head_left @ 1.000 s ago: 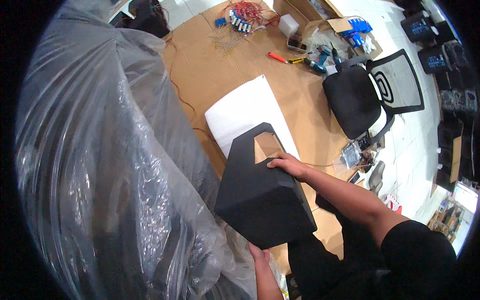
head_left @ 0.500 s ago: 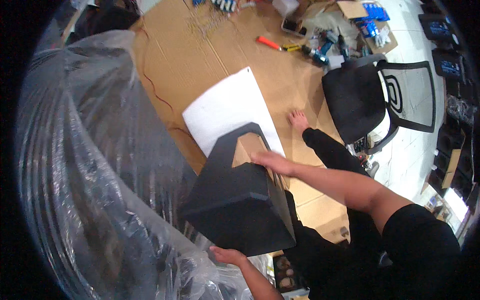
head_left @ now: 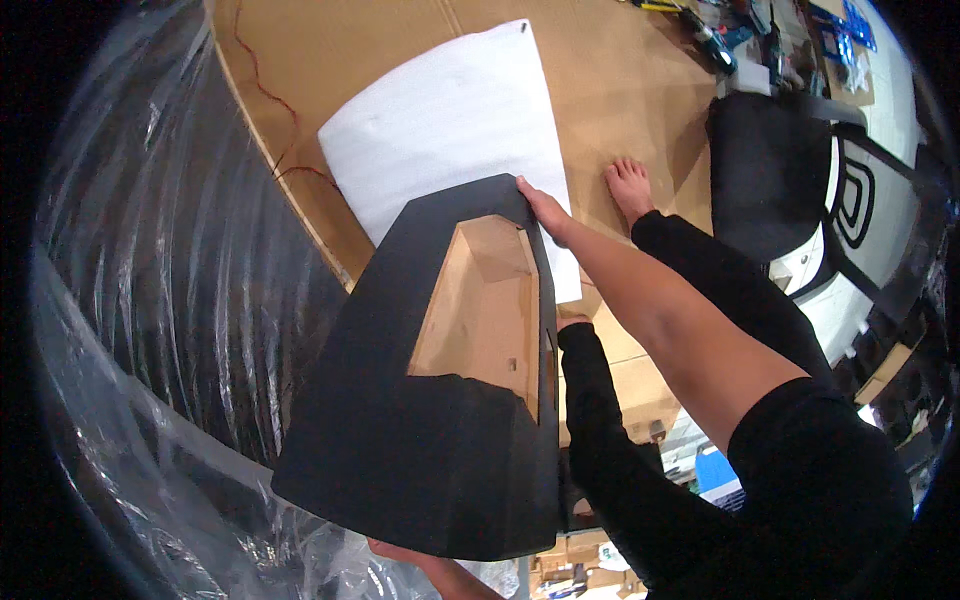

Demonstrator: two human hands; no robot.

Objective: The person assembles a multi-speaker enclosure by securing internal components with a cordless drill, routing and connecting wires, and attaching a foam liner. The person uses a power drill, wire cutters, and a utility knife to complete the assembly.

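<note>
A large black, angular wooden cabinet (head_left: 400, 440) is tilted in front of me, held between my two hands. A cut-out in its face shows bare tan wood inside (head_left: 480, 290). My right hand (head_left: 545, 212) is closed on the cabinet's upper right corner, thumb along the edge. Down at the lower edge, my left hand (head_left: 392, 550) supports the cabinet from beneath, most of its fingers hidden under it. Behind the cabinet's upper end lies a white foam sheet (head_left: 440, 110), partly covered by it.
Brown cardboard (head_left: 610, 90) covers the floor, with my bare foot (head_left: 629, 187) on it. Clear plastic sheeting (head_left: 170, 300) drapes over something on the left. A black office chair (head_left: 765, 180) stands at right, near power tools (head_left: 710, 42). A thin red wire (head_left: 262, 85) lies at upper left.
The cabinet has tipped so its cut-out face turns toward me. My right hand has moved from the opening to the upper corner; my left hand is now more hidden. The view has shifted too.
</note>
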